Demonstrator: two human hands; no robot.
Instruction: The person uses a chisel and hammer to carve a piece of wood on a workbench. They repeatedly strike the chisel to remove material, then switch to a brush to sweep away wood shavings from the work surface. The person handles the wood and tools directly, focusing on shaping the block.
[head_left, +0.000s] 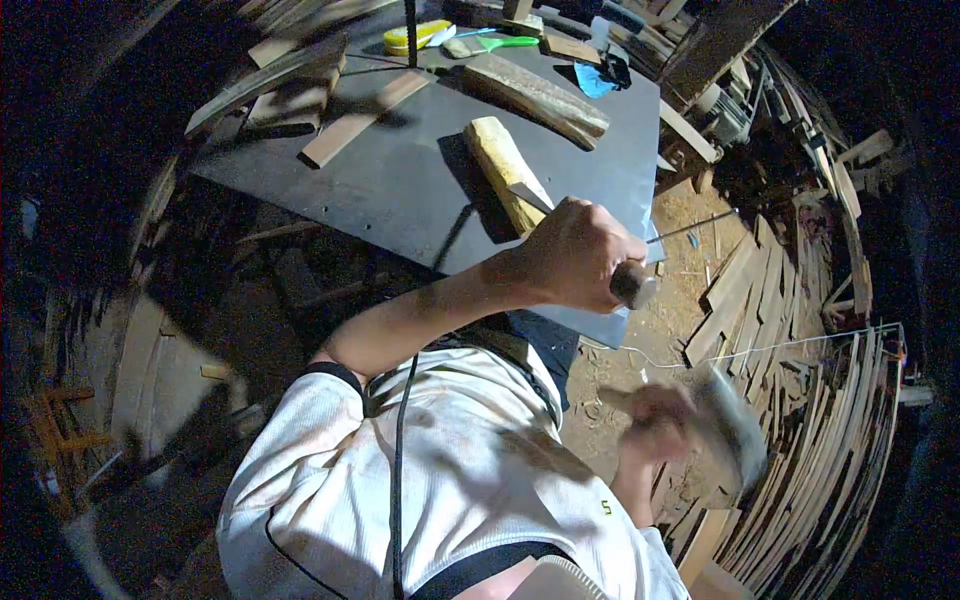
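Note:
My left hand point(585, 250) is wrapped round a chisel, whose wooden handle end point(633, 285) sticks out on the near side. The chisel's flat blade point(530, 197) lies over a pale yellowish piece of wood point(495, 155) on the grey table; whether its edge cuts in, I cannot tell. Lower right, off the table, my right hand point(655, 425) is closed on the handle of a hammer. Motion smears that hand and the big grey hammer head point(733, 430). The near end of the wood is partly hidden behind my left hand.
The grey table point(390, 190) carries a flat wooden strip point(365, 120), a rough wood billet point(535, 100), a green-handled brush point(490, 44), a yellow object point(415, 37) and a blue scrap point(595, 80). Stacked boards point(820, 460) line the right side. A thin white cord point(790, 345) crosses there.

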